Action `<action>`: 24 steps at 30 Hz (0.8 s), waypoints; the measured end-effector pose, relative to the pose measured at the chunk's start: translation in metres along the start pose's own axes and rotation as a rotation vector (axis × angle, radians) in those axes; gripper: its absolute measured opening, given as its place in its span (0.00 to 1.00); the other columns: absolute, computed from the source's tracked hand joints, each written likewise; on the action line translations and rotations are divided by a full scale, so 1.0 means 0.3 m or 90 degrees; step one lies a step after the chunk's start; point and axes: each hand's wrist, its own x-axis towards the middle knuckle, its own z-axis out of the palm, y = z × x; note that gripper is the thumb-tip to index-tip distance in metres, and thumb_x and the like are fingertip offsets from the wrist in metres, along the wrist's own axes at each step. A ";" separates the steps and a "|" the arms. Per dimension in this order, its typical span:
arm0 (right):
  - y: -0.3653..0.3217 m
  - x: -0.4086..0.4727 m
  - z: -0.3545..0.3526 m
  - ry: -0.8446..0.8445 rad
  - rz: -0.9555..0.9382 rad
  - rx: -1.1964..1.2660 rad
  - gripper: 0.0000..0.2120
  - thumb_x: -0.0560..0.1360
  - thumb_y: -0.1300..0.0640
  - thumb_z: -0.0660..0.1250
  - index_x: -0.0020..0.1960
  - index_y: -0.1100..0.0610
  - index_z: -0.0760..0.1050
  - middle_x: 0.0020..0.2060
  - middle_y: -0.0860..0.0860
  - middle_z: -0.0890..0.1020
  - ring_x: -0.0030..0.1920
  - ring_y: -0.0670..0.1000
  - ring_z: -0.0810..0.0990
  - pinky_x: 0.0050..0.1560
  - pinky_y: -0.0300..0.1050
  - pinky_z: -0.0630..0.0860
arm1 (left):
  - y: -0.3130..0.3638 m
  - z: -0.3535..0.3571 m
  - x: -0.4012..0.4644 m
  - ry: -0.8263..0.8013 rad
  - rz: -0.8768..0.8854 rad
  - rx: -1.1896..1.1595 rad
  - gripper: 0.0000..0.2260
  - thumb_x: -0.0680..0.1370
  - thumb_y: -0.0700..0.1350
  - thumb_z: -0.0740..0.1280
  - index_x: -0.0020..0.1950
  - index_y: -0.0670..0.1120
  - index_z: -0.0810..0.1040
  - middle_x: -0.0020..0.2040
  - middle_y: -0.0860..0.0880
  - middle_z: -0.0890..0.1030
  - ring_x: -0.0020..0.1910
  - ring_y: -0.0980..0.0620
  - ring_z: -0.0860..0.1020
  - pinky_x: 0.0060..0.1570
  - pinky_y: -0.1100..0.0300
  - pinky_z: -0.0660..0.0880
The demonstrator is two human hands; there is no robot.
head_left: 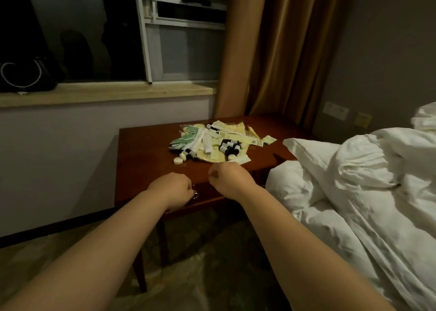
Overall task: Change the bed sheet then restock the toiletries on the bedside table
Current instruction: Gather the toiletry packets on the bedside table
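Left hand: the left hand is curled at the front edge of the dark red-brown wooden bedside table, fingers on a small metal drawer pull.
Right hand: the right hand is a closed fist at the same edge — contents cannot be told.
Toiletries: a loose pile of small bottles, tubes and sachets lies on the tabletop, toward the rear.
Bed: rumpled white bedding is just beside the table.

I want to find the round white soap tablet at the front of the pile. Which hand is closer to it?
Left. The left hand is just below the round white soap tablet, by the table's front edge; the right hand sits further right.
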 end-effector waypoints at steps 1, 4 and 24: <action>0.003 0.050 -0.010 0.014 0.002 -0.001 0.13 0.79 0.56 0.57 0.60 0.56 0.75 0.52 0.55 0.80 0.50 0.56 0.77 0.49 0.50 0.78 | -0.014 -0.007 0.051 -0.004 0.007 0.011 0.11 0.80 0.50 0.58 0.52 0.49 0.78 0.50 0.49 0.78 0.49 0.50 0.76 0.47 0.55 0.75; 0.021 0.194 -0.034 0.029 0.007 -0.009 0.14 0.78 0.56 0.57 0.60 0.57 0.76 0.52 0.56 0.80 0.51 0.58 0.78 0.50 0.52 0.78 | -0.035 -0.036 0.184 -0.018 0.018 0.035 0.08 0.80 0.47 0.57 0.46 0.48 0.75 0.47 0.49 0.75 0.47 0.49 0.75 0.42 0.58 0.70; 0.383 1.033 0.033 -0.089 -0.018 -0.047 0.18 0.79 0.54 0.59 0.69 0.52 0.68 0.59 0.54 0.79 0.53 0.56 0.79 0.55 0.52 0.76 | -0.247 -0.190 0.981 0.106 -0.113 -0.074 0.14 0.80 0.45 0.56 0.61 0.49 0.78 0.58 0.47 0.79 0.53 0.47 0.77 0.50 0.54 0.76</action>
